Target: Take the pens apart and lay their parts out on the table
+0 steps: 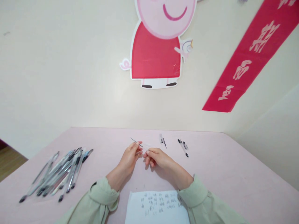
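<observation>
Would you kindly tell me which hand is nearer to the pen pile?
Left. The left hand is right of the pen pile; the right hand is farther right.

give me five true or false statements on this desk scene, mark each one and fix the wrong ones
1. The pile of pens is on the left of the table. True.
2. The paper is blank. False: the paper has handwriting on it.
3. The left hand holds a thin rod. True.
4. The hands are at opposite ends of the table. False: the right hand is close beside the left.
5. The red banner hangs to the right of the pig cutout. True.
</observation>
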Available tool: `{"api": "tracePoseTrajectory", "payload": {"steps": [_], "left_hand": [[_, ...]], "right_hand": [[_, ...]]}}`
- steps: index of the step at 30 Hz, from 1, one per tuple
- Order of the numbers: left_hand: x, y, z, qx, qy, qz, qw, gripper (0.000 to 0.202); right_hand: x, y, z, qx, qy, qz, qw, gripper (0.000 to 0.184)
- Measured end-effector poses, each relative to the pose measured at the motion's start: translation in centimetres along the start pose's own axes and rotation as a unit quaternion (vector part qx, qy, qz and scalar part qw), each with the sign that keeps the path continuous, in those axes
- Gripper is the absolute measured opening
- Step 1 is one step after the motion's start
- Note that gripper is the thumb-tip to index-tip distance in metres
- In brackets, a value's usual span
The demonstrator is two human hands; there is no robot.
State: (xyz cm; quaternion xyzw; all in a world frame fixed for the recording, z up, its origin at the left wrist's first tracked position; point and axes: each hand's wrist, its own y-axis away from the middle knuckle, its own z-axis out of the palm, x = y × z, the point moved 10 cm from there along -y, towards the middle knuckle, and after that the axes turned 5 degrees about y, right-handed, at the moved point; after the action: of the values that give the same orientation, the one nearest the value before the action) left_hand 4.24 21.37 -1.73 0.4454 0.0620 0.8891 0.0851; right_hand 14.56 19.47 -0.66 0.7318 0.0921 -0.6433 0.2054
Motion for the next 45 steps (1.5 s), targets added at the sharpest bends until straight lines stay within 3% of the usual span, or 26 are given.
{"api": "tracePoseTrajectory", "payload": {"steps": [3,9,17,26,31,40,45], "left_hand": [[-0.5,0.2,0.6,-0.031,-0.042,-0.002,0.999,0.044],[-0.1,-0.4,-0.7,0.01,-0.017,0.017,1.0,0.043],[-0.3,-0.1,-0.3,0.0,0.002,0.003,1.0,0.029],[-0.8,-0.2,-0.3,0.006,0.034,-0.022,0.999,0.008],[-1.1,0.0,-0.1,0.012,0.05,-0.038,0.998,0.011],[-1.2,-0.3,-0.3,0.013,0.07,-0.034,0.997,0.006],[-1.2,-0.4,-0.6,0.022,0.078,-0.028,0.996,0.007]], "right_hand": [[0.7,-0.3,-0.4,-0.009,-0.033,0.012,0.999,0.034],[2.4,-0.7,-1.3,0.026,-0.116,0.05,0.992,0.041],[1.6,-0.2,-1.7,0.077,-0.109,0.052,0.99,0.034],[1.4,-0.2,-1.8,0.093,-0.138,0.033,0.985,0.032],[1.6,-0.3,-2.1,0.124,-0.158,0.037,0.979,0.036],[0.3,-0.3,-2.1,0.133,-0.114,-0.03,0.984,0.029],[-0.3,-0.3,-3.5,0.191,-0.029,-0.068,0.979,0.028]]}}
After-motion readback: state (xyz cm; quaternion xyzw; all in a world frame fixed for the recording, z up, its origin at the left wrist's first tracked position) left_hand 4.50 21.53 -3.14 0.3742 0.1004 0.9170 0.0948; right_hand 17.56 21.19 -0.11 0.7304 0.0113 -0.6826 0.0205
